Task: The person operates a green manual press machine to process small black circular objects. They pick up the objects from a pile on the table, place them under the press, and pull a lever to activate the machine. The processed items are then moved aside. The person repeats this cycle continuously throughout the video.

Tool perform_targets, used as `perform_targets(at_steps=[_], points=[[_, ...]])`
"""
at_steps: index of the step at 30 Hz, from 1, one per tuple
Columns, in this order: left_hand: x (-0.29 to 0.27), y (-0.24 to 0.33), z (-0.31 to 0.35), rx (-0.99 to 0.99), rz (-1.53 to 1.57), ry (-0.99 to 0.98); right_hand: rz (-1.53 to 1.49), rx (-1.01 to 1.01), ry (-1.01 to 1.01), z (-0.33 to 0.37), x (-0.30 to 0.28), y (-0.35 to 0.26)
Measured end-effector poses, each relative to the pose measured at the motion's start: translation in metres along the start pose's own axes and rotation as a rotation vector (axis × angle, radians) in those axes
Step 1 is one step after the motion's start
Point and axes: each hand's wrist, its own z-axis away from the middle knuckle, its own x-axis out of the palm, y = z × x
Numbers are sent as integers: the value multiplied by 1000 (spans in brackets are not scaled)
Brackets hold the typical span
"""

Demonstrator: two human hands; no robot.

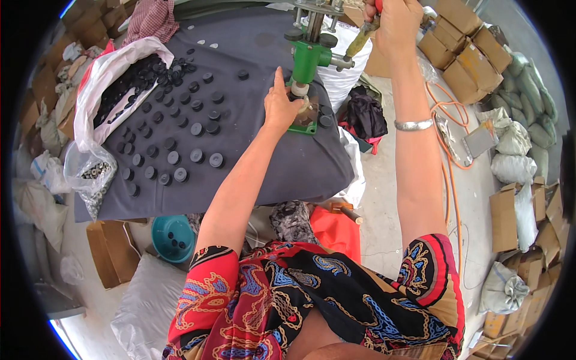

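A green hand press [307, 63] stands at the right end of a cloth-covered table, its ram lowered over a small green base plate [305, 127]. My left hand [281, 108] is beside the ram, index finger stretched out and thumb reaching toward the pale tip under the ram. Whether the thumb touches a piece there is hard to see. Raised to the upper right, my right hand [399, 30] is wrapped round the press's lever [362, 41], which has a red end. Many round black caps [197, 156] lie scattered over the table left of my left hand.
A white sack [84, 114] spills black pieces at the table's left, above a clear bag of small metal rings [96, 180]. A teal basin [173, 237] sits on the floor. Orange hose [447, 156] runs right of my right arm; cardboard boxes [471, 72] stand beyond.
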Motion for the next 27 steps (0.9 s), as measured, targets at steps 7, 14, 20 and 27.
perform_targets(at_steps=[7, 14, 20, 27], points=[[0, -4, -2, 15, 26, -15, 34, -13, -28, 48, -17, 6], [-19, -2, 14, 114, -32, 56, 109, -344, -98, 162, -22, 23], [-92, -13, 60, 124, -20, 197, 240, -454, -250, 196, -27, 40], [-182, -23, 124, 129, -335, 175, 139, -98, -73, 134, -12, -8]])
